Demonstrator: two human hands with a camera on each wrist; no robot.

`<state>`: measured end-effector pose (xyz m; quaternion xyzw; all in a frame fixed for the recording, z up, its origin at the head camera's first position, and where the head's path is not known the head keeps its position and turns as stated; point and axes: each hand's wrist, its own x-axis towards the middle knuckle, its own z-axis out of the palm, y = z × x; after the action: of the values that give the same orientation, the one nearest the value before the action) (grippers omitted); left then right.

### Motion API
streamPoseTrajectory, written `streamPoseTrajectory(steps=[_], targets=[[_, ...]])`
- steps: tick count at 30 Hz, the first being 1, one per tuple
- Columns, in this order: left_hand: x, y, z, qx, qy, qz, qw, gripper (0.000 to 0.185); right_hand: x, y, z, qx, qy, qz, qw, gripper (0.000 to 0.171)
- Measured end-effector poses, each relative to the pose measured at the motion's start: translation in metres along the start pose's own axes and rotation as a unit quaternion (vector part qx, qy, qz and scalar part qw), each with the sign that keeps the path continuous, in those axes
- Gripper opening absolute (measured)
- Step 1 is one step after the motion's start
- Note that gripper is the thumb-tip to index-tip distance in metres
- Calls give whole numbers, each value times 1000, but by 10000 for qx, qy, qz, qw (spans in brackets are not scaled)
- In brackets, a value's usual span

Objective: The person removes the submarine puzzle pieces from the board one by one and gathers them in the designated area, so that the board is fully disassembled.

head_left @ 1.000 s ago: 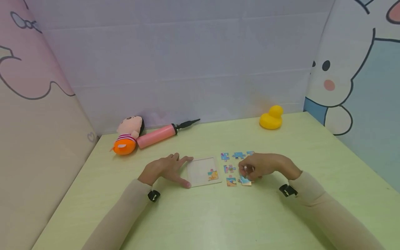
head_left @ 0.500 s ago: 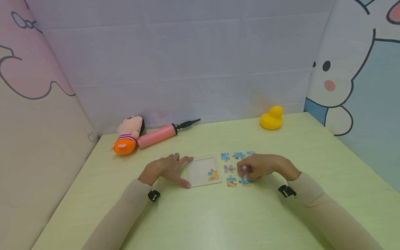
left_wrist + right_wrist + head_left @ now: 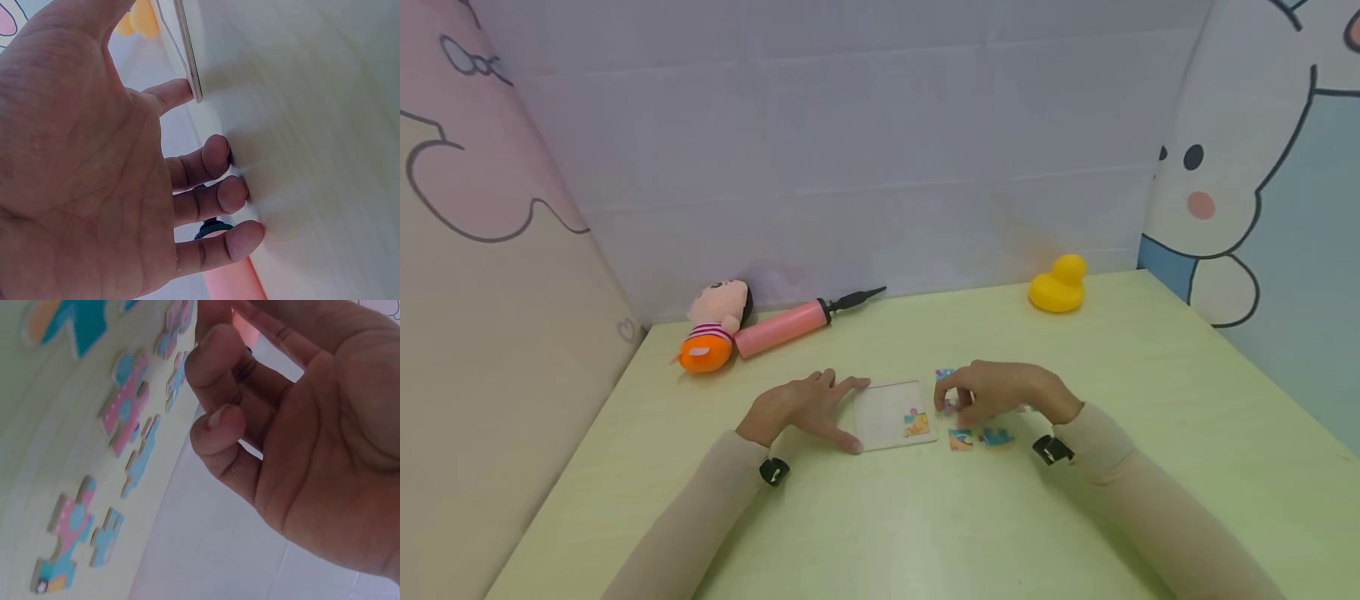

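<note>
The left hand (image 3: pixel 801 408) rests flat, steadying the puzzle tray (image 3: pixel 891 414), while the right hand (image 3: pixel 1000 390), curled, seems to pinch a thin, light, stiff puzzle piece (image 3: pixel 951 406), best held by its edges.

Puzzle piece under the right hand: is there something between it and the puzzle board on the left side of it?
Nothing visible. The right hand hovers over loose pieces beside the puzzle board; only bare table separates them.

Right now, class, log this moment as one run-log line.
left hand: steadies pale square puzzle tray | right hand: fingers curled over loose blue-pink jigsaw pieces; hold unclear
</note>
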<state>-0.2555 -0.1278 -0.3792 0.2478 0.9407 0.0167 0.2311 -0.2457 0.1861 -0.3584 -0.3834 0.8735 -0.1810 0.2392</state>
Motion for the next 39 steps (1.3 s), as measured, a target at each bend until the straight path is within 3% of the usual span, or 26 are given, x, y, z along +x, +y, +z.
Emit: streamPoseTrajectory(steps=[8,18,26,39], targets=[[0,3,0,73,11,-36,10000,102,19,-14,0,169,-209,364,9990,28],[2,4,0,169,18,-66,9998,102,35,-21,5,-46,-174,244,9995,29],[1,4,0,179,-17,-140,9997,102,41,-21,13,294,-280,408,9983,30],[3,2,0,213,-32,-100,9997,103,42,-26,14,357,-268,479,9979,28]])
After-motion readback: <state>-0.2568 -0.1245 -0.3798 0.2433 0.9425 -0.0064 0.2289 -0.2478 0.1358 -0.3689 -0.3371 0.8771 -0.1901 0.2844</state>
